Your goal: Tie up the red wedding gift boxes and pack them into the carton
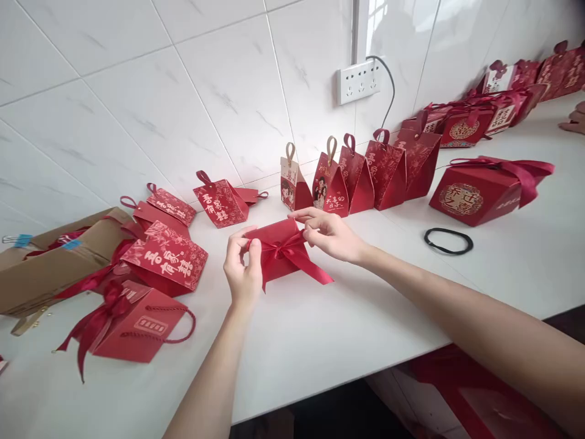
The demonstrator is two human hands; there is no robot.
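Observation:
A small red box (280,236) sits on the white table in front of me, with a red ribbon bow (284,251) tied across it and one ribbon tail hanging toward the right. My left hand (244,261) grips the left end of the box and bow, thumb in front and fingers wrapped behind. At the right end, my right hand (329,233) pinches the bow's right loop between thumb and finger, its forefinger stretched along the box's top edge.
Red gift boxes (389,171) line the tiled wall. A larger ribboned box (478,190) and a black band (448,241) lie right. More boxes (145,323) and a cardboard box (98,247) stand left. Another person's hand (574,119) shows far right.

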